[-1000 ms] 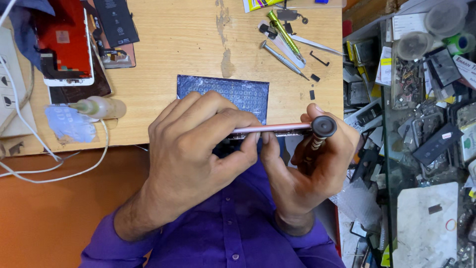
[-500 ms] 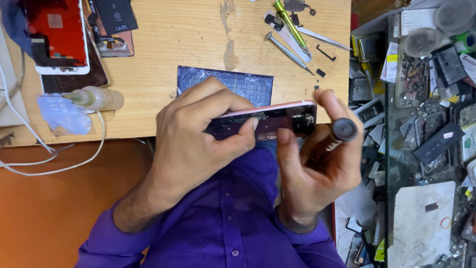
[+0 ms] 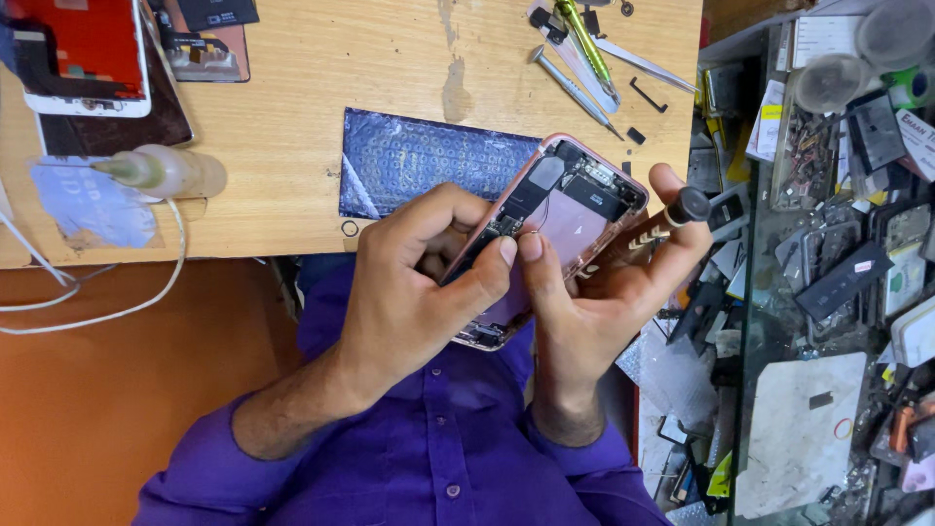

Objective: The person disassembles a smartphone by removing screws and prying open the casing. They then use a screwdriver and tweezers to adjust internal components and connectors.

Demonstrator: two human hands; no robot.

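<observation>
pink-gold metal frames the opened phone body (image 3: 560, 219), which sits tilted above the near edge of the wooden bench (image 3: 292, 117), its open side facing up so the boards and cables inside show. its long axis runs on a diagonal, from low near the person's chest up and away toward the right. the left hand (image 3: 409, 292) wraps the lower left side of the body, fingers curled over the edge and the thumb pressed onto the inside near the middle. the right hand (image 3: 594, 292) cradles it from the right and beneath, its thumb meeting the left thumb on the same spot inside; both are closed on the phone. the right hand's fingers also pinch a dark-capped screwdriver (image 3: 657, 226), lying along the phone's right edge with its cap pointing up-right; i cannot tell where the tip sits. just beyond lies a blue patterned mat (image 3: 419, 161), and farther off tweezers and drivers (image 3: 584, 49).
</observation>
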